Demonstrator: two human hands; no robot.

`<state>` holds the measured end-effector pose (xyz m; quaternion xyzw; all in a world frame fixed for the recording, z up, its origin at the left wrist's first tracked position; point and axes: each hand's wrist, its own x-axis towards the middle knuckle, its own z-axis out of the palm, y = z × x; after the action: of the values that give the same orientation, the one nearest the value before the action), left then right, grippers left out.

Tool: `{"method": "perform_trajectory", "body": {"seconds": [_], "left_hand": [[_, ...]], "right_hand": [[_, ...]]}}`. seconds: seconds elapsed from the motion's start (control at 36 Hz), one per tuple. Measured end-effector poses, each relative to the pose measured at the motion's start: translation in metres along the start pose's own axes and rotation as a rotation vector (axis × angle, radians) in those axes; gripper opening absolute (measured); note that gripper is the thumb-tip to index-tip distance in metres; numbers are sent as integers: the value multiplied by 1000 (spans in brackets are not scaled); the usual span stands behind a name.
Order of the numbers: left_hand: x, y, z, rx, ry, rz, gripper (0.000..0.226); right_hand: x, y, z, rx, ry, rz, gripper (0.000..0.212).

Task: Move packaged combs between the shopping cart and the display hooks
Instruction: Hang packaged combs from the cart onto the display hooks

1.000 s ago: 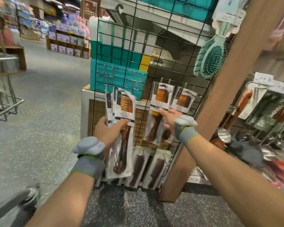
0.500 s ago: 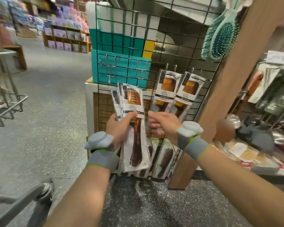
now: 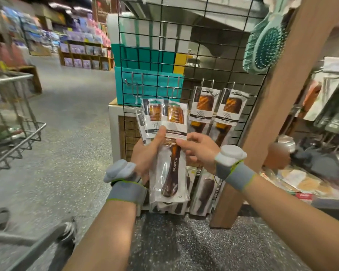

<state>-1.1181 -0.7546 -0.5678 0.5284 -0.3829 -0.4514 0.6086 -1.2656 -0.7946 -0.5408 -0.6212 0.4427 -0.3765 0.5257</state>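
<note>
Facing the black wire grid (image 3: 184, 55), I have the shopping cart (image 3: 14, 118) well apart on my left. Two packaged combs (image 3: 204, 112) hang on the grid at the right side. The display hooks (image 3: 171, 89) beside them, just above my bundle, carry nothing.

My left grip (image 3: 145, 155) is closed around a bundle of packaged combs (image 3: 170, 163), with the thumb pressing across the white card and the fingers behind. The bundle stands nearly upright in front of the grid. Its long axis runs up and down: the toothed heads and card tops point up toward the hooks, and the dark handles point down.

My right grip (image 3: 200, 151) reaches in from the right, and one fingertip touches the edge of the front pack. Whether the other fingers pinch it from behind, I cannot tell.

I judge these packs light and the comb inside stiff. The clear film looks smooth and slippery, so the packs may slide against each other. The best place to take one is the card near its upper edge, where it is flat and firm.
</note>
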Motion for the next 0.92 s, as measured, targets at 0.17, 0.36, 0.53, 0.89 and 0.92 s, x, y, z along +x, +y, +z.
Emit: {"method": "perform_trajectory", "body": {"seconds": [0.17,0.36,0.53,0.89,0.92], "left_hand": [[0,3,-4,10,116,35,40],[6,5,-18,58,281,116,44],[2,6,-30,36,365,146,33],[2,5,-37,33,499,158,33],[2,5,-38,39,501,155,33]], "right_hand": [[-6,-1,-5,-49,33,-26,15],[-20,-5,-6,-125,-12,-133,29],[-24,-19,2,-123,11,-209,24],[5,-29,7,-132,57,-128,32],[8,-29,9,-150,56,-122,31]]}}
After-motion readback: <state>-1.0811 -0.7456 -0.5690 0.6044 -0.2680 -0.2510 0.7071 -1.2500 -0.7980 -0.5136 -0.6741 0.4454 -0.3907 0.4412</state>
